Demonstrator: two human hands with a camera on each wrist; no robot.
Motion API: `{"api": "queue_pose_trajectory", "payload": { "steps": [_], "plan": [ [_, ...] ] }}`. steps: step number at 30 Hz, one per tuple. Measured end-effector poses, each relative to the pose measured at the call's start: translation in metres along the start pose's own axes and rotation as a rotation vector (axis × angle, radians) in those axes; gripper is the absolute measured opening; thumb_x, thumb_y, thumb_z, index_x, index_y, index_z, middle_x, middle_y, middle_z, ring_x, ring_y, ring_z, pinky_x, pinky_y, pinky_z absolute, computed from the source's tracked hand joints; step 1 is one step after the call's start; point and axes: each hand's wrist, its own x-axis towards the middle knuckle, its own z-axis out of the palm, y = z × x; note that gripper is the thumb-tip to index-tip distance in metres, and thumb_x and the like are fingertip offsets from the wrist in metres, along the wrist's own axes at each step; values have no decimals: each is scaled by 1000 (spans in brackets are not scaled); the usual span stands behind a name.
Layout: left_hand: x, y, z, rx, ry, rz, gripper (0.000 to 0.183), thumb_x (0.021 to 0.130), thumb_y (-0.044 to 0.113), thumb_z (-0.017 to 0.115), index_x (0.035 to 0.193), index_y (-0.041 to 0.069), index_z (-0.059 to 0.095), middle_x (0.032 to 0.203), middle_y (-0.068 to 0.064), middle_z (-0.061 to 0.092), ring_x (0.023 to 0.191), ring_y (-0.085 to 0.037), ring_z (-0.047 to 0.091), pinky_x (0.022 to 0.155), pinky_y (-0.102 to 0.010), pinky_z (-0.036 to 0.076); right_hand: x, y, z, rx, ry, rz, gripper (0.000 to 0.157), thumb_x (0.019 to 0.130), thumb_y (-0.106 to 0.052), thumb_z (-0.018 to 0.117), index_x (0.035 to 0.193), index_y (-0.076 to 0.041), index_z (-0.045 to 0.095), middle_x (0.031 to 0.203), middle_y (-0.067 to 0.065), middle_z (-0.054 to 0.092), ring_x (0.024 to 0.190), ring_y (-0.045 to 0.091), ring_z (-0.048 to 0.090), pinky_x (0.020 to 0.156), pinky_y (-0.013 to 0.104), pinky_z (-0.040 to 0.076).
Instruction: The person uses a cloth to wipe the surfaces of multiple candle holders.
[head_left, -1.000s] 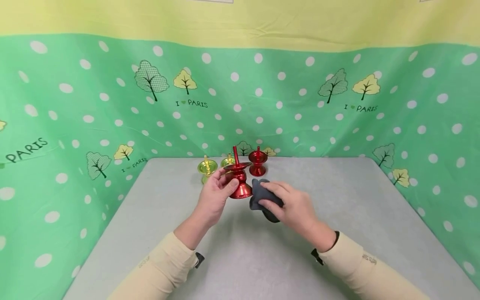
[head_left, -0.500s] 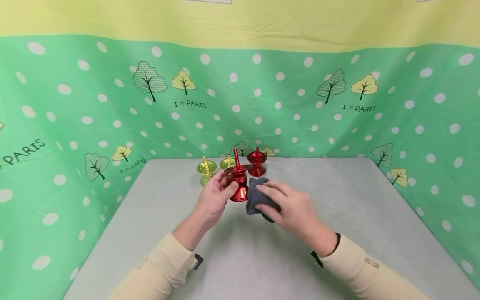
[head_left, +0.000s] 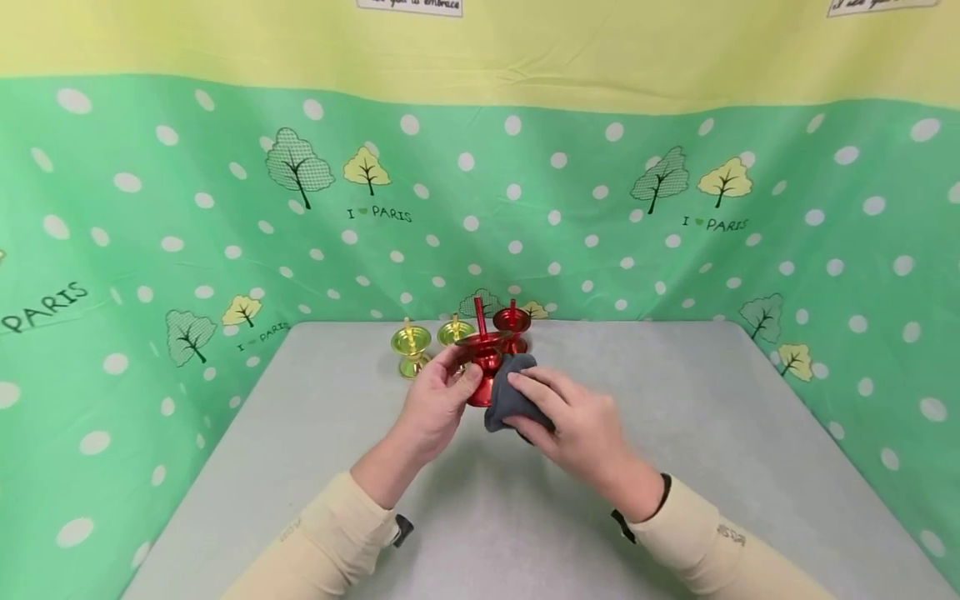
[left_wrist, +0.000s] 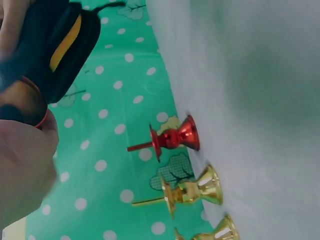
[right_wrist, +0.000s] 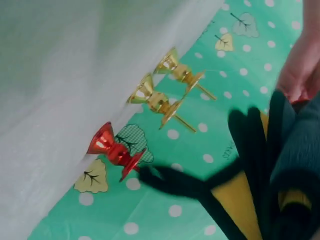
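My left hand (head_left: pixel 435 408) grips a red metal candle holder (head_left: pixel 482 392) by its stem, thumb in front, and holds it upright above the table. In my right hand (head_left: pixel 588 421) is a bunched dark grey cloth (head_left: pixel 517 392), pinched between thumb and fingers against the right side of the holder's stem and base. The right wrist view shows yellow areas on this cloth (right_wrist: pixel 235 200), whose folds hang loose. Seen from the left wrist, the cloth (left_wrist: pixel 80 60) hides most of the held holder; only a curved red rim shows.
A second red candle holder (head_left: pixel 512 319) stands behind the held one at the table's back edge. Two gold candle holders (head_left: pixel 411 342) (left_wrist: pixel 192 192) stand to its left. A green dotted curtain (head_left: pixel 555 192) hangs around the grey table (head_left: pixel 675 400).
My right hand has moved left, bringing the cloth onto the held candle holder's side. My left hand keeps its grip, and the holder has shifted slightly right.
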Motion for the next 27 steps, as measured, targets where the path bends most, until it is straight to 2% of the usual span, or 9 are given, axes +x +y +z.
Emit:
{"api": "queue_pose_trajectory", "payload": {
  "steps": [3,8,10,12,17,19,23,25,27],
  "plan": [
    [0,-1,4,49,-6,13,59,104,14,69,156,-1,45,153,-19,52,127,-16,66,104,-24,58,1,-3,3,-67,88,-43,36,108,-43,64,129,-16,76,114,10,77,91,27,80,73,43,67],
    [1,-2,9,173,96,18,54,100,13,76,150,7,55,143,-20,67,120,-18,71,94,-27,63,1,-9,7,-155,159,-97,33,110,-39,61,125,-16,78,111,9,78,84,26,78,66,40,66],
    [1,-1,10,200,130,23,52,101,11,75,149,9,56,141,-20,70,119,-18,72,93,-26,63,0,-9,8,-148,149,-94,33,109,-40,62,127,-16,77,112,8,77,84,25,78,67,40,66],
    [1,0,10,197,142,30,53,102,8,72,151,10,53,141,-22,69,119,-17,72,93,-25,62,-1,-7,8,-116,116,-57,33,104,-39,71,128,-17,77,114,9,77,87,26,79,69,40,67],
    [2,-3,6,128,96,21,54,107,4,62,158,10,44,151,-24,60,127,-15,67,98,-22,60,-7,2,6,-21,14,74,52,84,-32,92,131,-16,75,115,10,78,87,25,81,70,42,67],
    [2,-5,4,123,63,3,54,107,8,63,158,10,45,153,-22,57,129,-18,66,98,-24,60,-8,2,6,-30,14,57,46,90,-35,87,131,-16,75,114,9,78,88,25,81,70,42,67],
    [1,-8,5,145,44,-16,57,101,14,75,153,11,52,146,-16,60,122,-22,69,93,-28,63,-8,0,7,-76,63,-87,36,102,-39,74,131,-18,76,115,8,78,90,26,80,72,41,67],
    [1,-7,6,162,61,-10,56,98,11,79,149,10,56,140,-16,64,118,-20,70,93,-29,63,-11,1,8,-70,54,-99,37,99,-37,77,131,-18,76,115,8,78,90,26,80,72,40,67],
    [1,-6,5,183,85,2,53,97,8,79,147,8,59,137,-15,69,117,-19,71,96,-29,62,-13,4,8,-63,25,-52,43,91,-34,86,130,-18,76,113,7,78,87,25,80,70,41,67]
  ]
}}
